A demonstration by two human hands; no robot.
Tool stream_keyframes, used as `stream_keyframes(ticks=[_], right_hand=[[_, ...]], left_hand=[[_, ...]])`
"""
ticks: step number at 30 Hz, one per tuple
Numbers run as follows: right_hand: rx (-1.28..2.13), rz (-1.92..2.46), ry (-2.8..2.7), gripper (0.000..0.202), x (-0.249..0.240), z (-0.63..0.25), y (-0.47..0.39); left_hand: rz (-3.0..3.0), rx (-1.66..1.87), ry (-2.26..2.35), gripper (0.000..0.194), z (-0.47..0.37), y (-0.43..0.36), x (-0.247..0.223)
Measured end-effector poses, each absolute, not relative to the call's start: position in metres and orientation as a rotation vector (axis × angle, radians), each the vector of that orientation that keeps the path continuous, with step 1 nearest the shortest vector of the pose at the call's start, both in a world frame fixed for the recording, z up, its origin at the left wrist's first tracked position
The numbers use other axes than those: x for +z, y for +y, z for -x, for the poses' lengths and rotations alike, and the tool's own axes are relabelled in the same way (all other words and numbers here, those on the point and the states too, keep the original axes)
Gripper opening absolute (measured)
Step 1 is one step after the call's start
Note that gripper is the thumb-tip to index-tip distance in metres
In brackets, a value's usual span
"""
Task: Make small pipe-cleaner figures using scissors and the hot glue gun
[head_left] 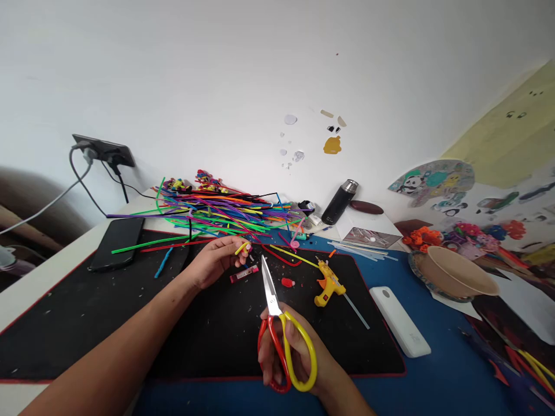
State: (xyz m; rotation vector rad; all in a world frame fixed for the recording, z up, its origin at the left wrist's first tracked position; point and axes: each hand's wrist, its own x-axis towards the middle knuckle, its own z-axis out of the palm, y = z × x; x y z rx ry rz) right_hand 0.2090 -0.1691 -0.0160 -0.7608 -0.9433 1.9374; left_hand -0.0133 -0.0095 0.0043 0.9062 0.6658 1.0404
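Note:
My left hand (223, 257) is closed in a pinch on a short yellow pipe cleaner (241, 248), held above the black mat (208, 329). My right hand (299, 346) grips a pair of scissors (272, 300) by its handles, one red and one yellow. The scissor blades are together and point up and away, a little right of my left hand. Between the hands lies a small dark red packet (244, 274). A small red fuzzy piece (287, 282) rests on the mat right of the blades.
A yellow glue gun (328, 284) lies on the mat at right, beside a white power bank (399, 321). Many coloured pipe cleaners (225, 211) are heaped along the wall. A black phone (117, 244) is at left, a black flask (340, 202) behind, and a beige bowl (462, 271) at right.

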Motion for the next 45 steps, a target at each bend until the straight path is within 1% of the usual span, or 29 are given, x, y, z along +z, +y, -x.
stream_keyframes(ticks=[3,8,12,16,22,27,31,37,45], right_hand=[[1.907,0.815,-0.95,0.069,-0.011,-0.207,-0.166],[1.743,0.979,-0.856,0.053,-0.008,-0.201,-0.146],[1.619,1.062,-0.834,0.055,-0.007,-0.193,-0.119],[1.55,1.093,-0.813,0.052,-0.001,-0.183,-0.093],[1.551,1.052,-0.82,0.053,0.004,-0.168,-0.063],[1.528,0.992,-0.786,0.051,0.0,-0.16,-0.049],[1.536,0.957,-0.826,0.046,-0.003,-0.16,-0.049],[1.504,0.925,-0.838,0.043,-0.005,-0.169,-0.051],[1.52,0.957,-0.832,0.041,-0.005,-0.178,-0.055]], left_hand=[[-0.908,1.036,0.677,0.033,0.013,-0.009,0.003],[-0.921,1.012,0.698,0.038,0.01,-0.011,-0.001],[-0.9,0.958,0.69,0.038,0.007,-0.013,-0.002],[-0.88,0.928,0.675,0.035,0.006,-0.014,-0.001],[-0.849,0.954,0.639,0.031,0.005,-0.016,-0.003],[-0.831,0.992,0.65,0.032,0.002,-0.018,0.0],[-0.812,1.041,0.682,0.032,-0.002,-0.021,0.002],[-0.858,0.964,0.742,0.033,-0.005,-0.025,0.0],[-1.044,1.007,0.813,0.034,-0.013,-0.032,0.003]])
